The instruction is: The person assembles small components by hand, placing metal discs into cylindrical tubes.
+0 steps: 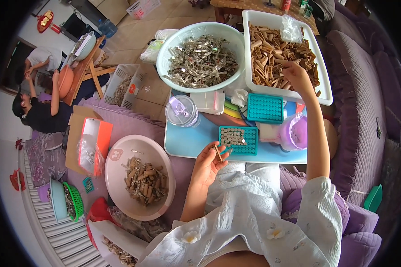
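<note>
My left hand (206, 165) is closed on a small brown trough-shaped piece (218, 153), held just left of a teal tray (251, 148) with rows of round holes. Several small grey discs (231, 136) fill part of that tray. At the upper right, my right hand (297, 76) reaches over a white rectangular tub (327, 91) full of loose brown half-tube pieces (265, 58). Its fingers are drawn together at the heap; whatever lies between them is hidden. A crumpled clear plastic bag (291, 29) rests on the pieces near the tub's far end.
A blue low table (187, 140) bears a second teal tray (265, 108), a lidded clear cup (181, 111) and a purple-lined bin (294, 131). Beyond stands a pale basin (165, 58) of shiny strips; at left, a pink basin (113, 178) of brown pieces. Two people sit far left.
</note>
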### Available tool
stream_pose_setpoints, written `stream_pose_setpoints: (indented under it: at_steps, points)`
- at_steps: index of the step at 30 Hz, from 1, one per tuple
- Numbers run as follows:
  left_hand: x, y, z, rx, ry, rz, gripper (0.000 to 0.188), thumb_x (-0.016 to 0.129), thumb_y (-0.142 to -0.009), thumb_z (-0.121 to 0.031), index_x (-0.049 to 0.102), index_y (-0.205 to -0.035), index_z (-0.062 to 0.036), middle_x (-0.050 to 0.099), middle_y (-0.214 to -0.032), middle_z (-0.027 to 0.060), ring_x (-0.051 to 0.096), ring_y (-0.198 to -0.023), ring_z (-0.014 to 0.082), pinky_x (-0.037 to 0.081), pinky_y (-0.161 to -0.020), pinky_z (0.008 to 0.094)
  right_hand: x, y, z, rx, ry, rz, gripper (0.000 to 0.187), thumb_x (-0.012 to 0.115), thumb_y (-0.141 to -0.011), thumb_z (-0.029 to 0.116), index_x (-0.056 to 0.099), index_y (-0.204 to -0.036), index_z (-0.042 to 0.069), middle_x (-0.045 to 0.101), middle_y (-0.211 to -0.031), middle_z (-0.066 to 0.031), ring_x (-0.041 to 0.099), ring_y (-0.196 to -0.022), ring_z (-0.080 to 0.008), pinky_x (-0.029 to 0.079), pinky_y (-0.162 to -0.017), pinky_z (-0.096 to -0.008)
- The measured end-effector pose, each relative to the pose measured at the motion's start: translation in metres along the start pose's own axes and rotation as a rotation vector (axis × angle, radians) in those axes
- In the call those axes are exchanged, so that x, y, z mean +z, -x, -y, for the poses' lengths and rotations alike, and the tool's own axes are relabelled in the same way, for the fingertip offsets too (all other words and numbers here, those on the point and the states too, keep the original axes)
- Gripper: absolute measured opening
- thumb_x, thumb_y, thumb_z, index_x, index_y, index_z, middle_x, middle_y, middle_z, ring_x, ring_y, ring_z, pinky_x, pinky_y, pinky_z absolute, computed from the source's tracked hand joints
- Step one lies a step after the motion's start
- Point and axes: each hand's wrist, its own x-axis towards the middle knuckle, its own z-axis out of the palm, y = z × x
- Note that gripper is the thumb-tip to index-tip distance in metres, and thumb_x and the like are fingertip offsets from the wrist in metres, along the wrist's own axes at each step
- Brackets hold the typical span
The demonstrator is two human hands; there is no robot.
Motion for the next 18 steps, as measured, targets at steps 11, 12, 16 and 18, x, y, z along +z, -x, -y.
stream_pose_setpoints:
  at_steps: [11, 12, 16, 18]
  points:
    - [0.008, 0.01, -0.022, 0.028, 0.022, 0.059, 0.026, 0.041, -0.087, -0.015, 0.042, -0.111, -0.0051, 0.056, -0.093, 0.0087, 0.059, -0.081, 0.0187, 0.051, -0.07, 0.0304, 0.052, -0.102, -0.033, -0.165, 0.528, -0.265, 0.022, 0.051, -0.076, 0.015, 0.056, -0.096, 0.008, 0.055, -0.092, -0.0127, 0.054, -0.081, -0.0313, 0.045, -0.067, -0.038]
    - [0.008, 0.009, -0.024, 0.035, 0.036, 0.051, 0.026, 0.04, -0.087, -0.014, 0.041, -0.111, -0.0047, 0.056, -0.094, 0.0094, 0.059, -0.081, 0.0192, 0.051, -0.07, 0.0306, 0.053, -0.108, -0.032, -0.168, 0.525, -0.266, 0.022, 0.051, -0.076, 0.015, 0.056, -0.096, 0.008, 0.055, -0.092, -0.0127, 0.054, -0.081, -0.0313, 0.045, -0.067, -0.038]
    - [0.007, 0.008, -0.025, 0.049, 0.076, -0.008, 0.026, 0.04, -0.087, -0.013, 0.04, -0.112, -0.0041, 0.056, -0.095, 0.0108, 0.059, -0.082, 0.0203, 0.051, -0.07, 0.0311, 0.053, -0.119, -0.027, -0.184, 0.476, -0.337, 0.021, 0.052, -0.076, 0.015, 0.057, -0.095, 0.008, 0.056, -0.09, -0.0124, 0.055, -0.08, -0.0299, 0.045, -0.069, -0.0373]
    - [-0.004, 0.003, -0.024, 0.046, 0.08, 0.035, 0.026, 0.04, -0.087, -0.013, 0.04, -0.111, -0.0034, 0.056, -0.095, 0.0113, 0.059, -0.082, 0.0211, 0.051, -0.07, 0.0318, 0.051, -0.12, -0.025, -0.188, 0.512, -0.229, 0.02, 0.052, -0.075, 0.016, 0.058, -0.093, 0.007, 0.057, -0.085, -0.013, 0.055, -0.078, -0.0298, 0.045, -0.07, -0.0366]
